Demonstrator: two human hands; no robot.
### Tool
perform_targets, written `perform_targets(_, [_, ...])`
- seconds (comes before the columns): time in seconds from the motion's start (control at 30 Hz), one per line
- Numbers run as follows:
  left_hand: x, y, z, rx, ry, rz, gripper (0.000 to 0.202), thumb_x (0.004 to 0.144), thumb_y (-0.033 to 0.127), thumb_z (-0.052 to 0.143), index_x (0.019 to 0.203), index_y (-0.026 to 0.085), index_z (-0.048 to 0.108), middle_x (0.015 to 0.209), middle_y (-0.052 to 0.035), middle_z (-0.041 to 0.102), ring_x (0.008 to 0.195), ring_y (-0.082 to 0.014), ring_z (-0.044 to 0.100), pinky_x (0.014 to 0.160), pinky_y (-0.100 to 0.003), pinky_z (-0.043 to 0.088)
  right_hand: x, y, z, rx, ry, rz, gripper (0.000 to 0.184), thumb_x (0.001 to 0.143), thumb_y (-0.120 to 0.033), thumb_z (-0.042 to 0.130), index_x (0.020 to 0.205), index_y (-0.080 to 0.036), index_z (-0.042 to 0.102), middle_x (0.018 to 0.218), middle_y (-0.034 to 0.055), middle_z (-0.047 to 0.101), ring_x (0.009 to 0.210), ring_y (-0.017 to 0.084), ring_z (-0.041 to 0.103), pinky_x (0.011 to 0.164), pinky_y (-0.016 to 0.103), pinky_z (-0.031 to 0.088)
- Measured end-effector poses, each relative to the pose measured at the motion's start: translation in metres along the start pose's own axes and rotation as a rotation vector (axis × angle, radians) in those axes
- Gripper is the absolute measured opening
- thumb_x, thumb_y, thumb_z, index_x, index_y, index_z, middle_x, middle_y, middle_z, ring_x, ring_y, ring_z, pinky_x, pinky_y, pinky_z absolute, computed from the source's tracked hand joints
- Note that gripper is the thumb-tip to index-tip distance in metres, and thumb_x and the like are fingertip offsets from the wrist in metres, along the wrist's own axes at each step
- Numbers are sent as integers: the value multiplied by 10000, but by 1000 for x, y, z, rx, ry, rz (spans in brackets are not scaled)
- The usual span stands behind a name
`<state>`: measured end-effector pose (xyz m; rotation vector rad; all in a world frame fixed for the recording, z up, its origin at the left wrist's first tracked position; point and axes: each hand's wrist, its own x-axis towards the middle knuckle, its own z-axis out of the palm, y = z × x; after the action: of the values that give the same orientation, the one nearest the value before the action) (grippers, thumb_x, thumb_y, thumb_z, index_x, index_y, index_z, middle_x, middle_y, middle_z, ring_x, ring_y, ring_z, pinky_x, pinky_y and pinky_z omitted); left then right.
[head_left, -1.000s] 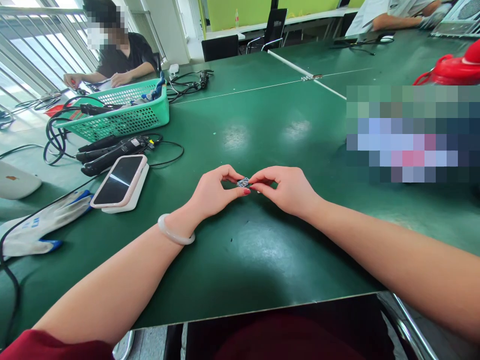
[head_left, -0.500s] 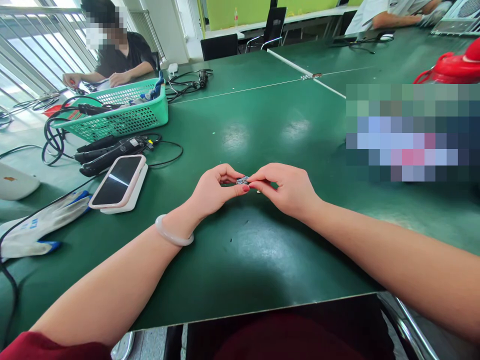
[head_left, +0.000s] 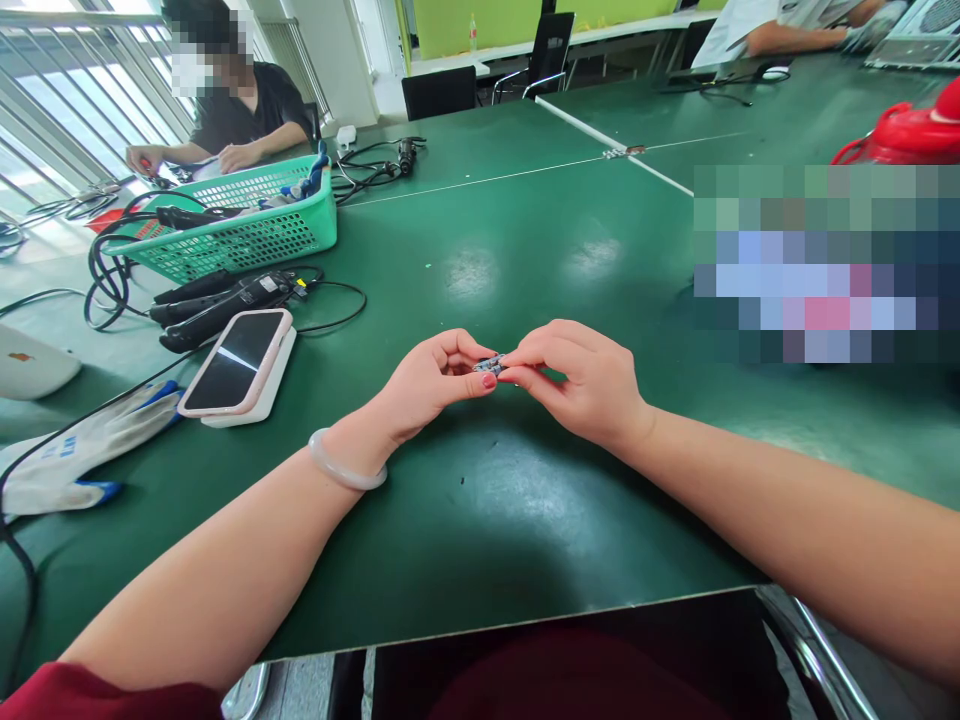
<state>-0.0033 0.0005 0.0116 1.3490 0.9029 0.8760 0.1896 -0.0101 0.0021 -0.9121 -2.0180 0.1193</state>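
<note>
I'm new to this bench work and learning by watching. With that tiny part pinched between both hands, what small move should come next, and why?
Probably roll the small part a little so its flat face turns up toward you. The left hand and right hand pinch it by the fingertips above the green table, and it shows nearly edge-on, half hidden by them.

The tiny part (head_left: 489, 364), half covered by fingers (head_left: 534, 352), is too small to tell, perhaps a circuit board.
</note>
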Motion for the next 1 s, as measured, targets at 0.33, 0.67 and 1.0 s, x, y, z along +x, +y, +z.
perform_targets(0.33, [-1, 1, 0, -50, -23, -14, 325, 577, 301, 830, 780, 167, 613, 781, -6, 689, 697, -103, 619, 703, -261, 487, 2, 6, -3, -142, -31, -190, 253, 894, -420, 533, 832, -242, 702, 797, 37, 682, 730, 161, 574, 697, 306, 464])
perform_targets(0.67, [0, 0, -1, 3, 27, -12, 322, 575, 287, 827, 771, 161, 604, 759, -7, 693, 700, -117, 634, 705, -276, 491, 3, 3, -4, -80, -62, -42, 210, 894, -306, 532, 877, -253, 734, 854, 31, 717, 790, 170, 627, 729, 311, 495])
perform_targets(1.0, [5, -5, -3, 95, 126, -1, 317, 601, 288, 803, 793, 147, 595, 802, -29, 702, 730, -116, 634, 738, -285, 499, 12, 24, -18, -97, -466, 166, 223, 766, -267, 677, 983, -223, 704, 846, 9, 697, 673, 140, 592, 639, 278, 446])
